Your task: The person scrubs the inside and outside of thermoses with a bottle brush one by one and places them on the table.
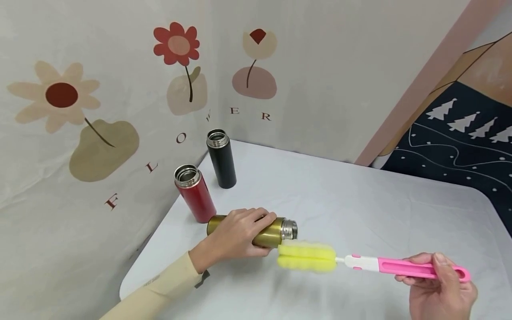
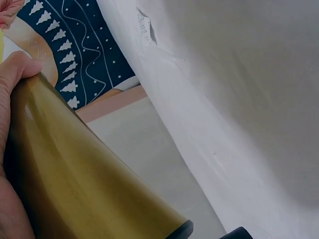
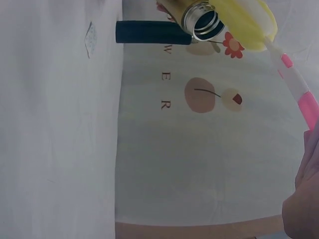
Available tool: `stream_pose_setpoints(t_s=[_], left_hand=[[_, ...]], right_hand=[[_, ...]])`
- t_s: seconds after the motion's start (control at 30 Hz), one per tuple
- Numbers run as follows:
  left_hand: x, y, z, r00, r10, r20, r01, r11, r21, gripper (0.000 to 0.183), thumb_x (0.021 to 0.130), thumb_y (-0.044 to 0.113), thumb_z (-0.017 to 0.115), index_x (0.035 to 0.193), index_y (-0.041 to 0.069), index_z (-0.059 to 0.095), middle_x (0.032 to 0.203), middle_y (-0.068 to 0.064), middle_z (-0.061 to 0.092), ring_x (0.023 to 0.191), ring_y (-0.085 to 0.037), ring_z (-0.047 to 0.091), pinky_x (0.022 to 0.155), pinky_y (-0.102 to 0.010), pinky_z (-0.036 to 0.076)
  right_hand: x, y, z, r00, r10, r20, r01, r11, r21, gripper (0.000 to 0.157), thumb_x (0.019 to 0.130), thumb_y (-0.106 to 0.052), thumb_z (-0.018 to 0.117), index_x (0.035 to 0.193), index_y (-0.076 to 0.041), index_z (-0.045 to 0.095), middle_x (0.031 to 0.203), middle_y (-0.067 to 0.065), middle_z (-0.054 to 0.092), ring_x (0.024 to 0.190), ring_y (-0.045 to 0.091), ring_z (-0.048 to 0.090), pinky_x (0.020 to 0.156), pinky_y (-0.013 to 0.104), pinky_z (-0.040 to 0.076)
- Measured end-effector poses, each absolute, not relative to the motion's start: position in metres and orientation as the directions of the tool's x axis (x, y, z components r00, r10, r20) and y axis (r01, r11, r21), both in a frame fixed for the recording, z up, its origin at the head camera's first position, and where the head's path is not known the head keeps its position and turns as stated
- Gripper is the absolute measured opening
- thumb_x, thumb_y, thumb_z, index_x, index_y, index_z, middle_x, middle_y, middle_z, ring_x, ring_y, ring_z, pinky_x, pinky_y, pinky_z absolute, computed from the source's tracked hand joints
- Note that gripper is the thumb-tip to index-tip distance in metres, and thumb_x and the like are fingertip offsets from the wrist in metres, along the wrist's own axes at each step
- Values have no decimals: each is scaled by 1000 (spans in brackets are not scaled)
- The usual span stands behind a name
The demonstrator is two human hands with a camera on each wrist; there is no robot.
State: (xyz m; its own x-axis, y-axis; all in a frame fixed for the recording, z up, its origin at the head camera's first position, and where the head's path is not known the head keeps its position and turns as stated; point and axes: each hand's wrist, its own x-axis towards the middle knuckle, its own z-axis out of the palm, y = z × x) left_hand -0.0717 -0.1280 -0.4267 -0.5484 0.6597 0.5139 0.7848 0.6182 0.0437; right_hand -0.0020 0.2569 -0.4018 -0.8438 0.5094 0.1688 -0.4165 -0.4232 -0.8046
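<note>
My left hand grips a gold thermos flask around its body. The flask is held sideways, its open steel mouth facing right. In the left wrist view the gold body fills the lower left, with the thumb across it. My right hand holds a bottle brush by its pink handle. The brush's yellow sponge head points left, outside the flask and just in front of its mouth. From the right wrist, the sponge appears beside the dark opening.
An open red flask stands upright at the table's left edge, near the gold flask's base. Behind it stands an open black flask. A white cloth covers the table. Flower-printed hangings rise along the left and back.
</note>
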Motion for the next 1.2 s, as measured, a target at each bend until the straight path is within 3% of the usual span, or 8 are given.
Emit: stream_pose_setpoints(t_s=[0.3, 0.53, 0.8, 1.2], left_hand=[[-71, -126, -424, -546, 626, 557, 795, 597, 108, 67, 76, 38, 92, 131, 9, 65, 111, -4, 69, 82, -14, 66, 67, -30, 61], [-70, -126, -423, -530, 609, 590, 808, 574, 133, 68, 77, 38, 92, 131, 8, 63, 110, -3, 69, 81, -13, 66, 68, -26, 60], [-70, -124, -427, -489, 623, 611, 838, 529, 131, 71, 76, 35, 94, 132, 6, 61, 111, -2, 71, 83, -12, 66, 70, -25, 60], [-68, -120, -431, -490, 634, 598, 853, 490, 179, 72, 78, 36, 93, 133, 6, 59, 110, -1, 67, 82, -9, 62, 69, -22, 57]], right_hand=[[-1, 264, -406, -856, 494, 156, -390, -417, -821, 37, 112, -5, 57, 90, 23, 66, 74, 24, 72, 48, 28, 70, 55, 30, 59], [-6, 262, -405, -807, 571, 150, -412, -364, -835, 37, 111, -9, 62, 92, 23, 66, 75, 23, 71, 51, 26, 71, 55, 28, 57], [-13, 262, -408, -757, 641, 128, -485, -420, -767, 36, 106, -8, 72, 100, 27, 64, 80, 27, 70, 54, 29, 73, 56, 28, 58], [-24, 253, -402, -708, 654, 266, -629, -413, -659, 40, 104, -3, 70, 97, 34, 56, 78, 29, 69, 55, 31, 74, 48, 29, 55]])
